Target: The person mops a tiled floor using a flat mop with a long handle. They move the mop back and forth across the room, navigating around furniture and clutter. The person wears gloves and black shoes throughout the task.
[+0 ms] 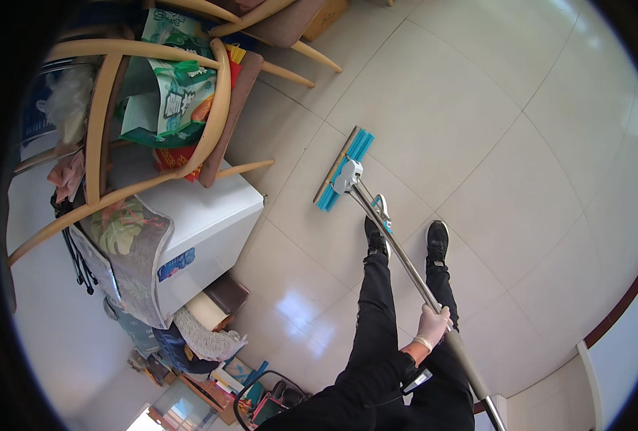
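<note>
My left hand (433, 325), in a thin pale glove, grips the metal pole (413, 269) of a sponge mop. Down at the far end of the pole, a blue sponge mop head (359, 145) lies on the tiled floor, ahead of my feet and a little to the left. A white plastic joint (348, 176) links head and pole, with a lever handle (382, 211) beside the pole over my left shoe. The lower stretch of the pole passes between my legs and runs out at the bottom edge. My right hand is out of view.
Wooden chairs (219, 108), one bearing green printed bags (184, 97), stand at left. Below them is a white chest-like appliance (216, 210) under a leaf-patterned cover (130, 231). Cloths (205, 334) and boxes line the lower left. A white panel (591, 377) stands at lower right.
</note>
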`<action>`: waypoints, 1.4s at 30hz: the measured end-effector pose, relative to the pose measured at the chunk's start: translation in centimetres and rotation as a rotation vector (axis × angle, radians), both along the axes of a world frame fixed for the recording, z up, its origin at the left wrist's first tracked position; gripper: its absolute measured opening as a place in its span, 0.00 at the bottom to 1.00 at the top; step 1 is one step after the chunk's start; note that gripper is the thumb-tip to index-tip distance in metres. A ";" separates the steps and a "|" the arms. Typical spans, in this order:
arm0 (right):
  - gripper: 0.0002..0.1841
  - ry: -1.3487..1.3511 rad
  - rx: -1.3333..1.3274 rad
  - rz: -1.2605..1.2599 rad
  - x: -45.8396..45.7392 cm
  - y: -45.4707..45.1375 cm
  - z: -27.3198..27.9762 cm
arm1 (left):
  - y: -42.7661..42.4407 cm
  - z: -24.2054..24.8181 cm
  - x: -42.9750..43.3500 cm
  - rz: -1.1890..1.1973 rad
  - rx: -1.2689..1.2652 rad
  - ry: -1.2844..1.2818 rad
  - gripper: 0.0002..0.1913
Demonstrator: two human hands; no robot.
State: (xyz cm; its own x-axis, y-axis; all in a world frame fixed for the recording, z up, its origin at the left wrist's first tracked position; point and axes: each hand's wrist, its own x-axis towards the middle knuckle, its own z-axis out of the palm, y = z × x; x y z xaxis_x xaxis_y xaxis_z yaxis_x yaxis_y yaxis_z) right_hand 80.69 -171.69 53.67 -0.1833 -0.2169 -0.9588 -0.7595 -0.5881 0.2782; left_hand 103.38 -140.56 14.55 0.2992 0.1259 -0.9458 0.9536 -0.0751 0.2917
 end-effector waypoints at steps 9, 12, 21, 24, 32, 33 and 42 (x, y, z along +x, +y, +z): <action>0.20 -0.189 -0.131 0.405 11.8 0.7 -10.6 | 4.6 -3.4 11.3 0.064 0.055 -0.180 0.12; 0.12 -0.476 -0.197 0.456 16.8 2.4 -14.6 | 7.3 -4.3 18.6 0.098 0.048 -0.277 0.14; 0.08 -0.687 -0.098 0.439 29.5 9.4 -23.5 | 17.0 -12.0 33.4 0.209 0.151 -0.338 0.12; 0.09 -0.628 0.015 0.357 31.2 14.5 -28.3 | 22.9 -14.9 36.7 0.108 0.238 -0.309 0.11; 0.13 -0.488 0.210 0.182 32.1 30.1 -37.2 | 36.2 -18.7 42.5 -0.179 0.450 -0.155 0.14; 0.14 -0.423 0.195 0.175 31.9 30.7 -37.7 | 36.7 -19.2 42.0 -0.303 0.474 -0.162 0.15; 0.13 -0.405 0.275 0.274 32.8 28.6 -34.6 | 35.8 -17.4 38.6 -0.225 0.530 -0.176 0.18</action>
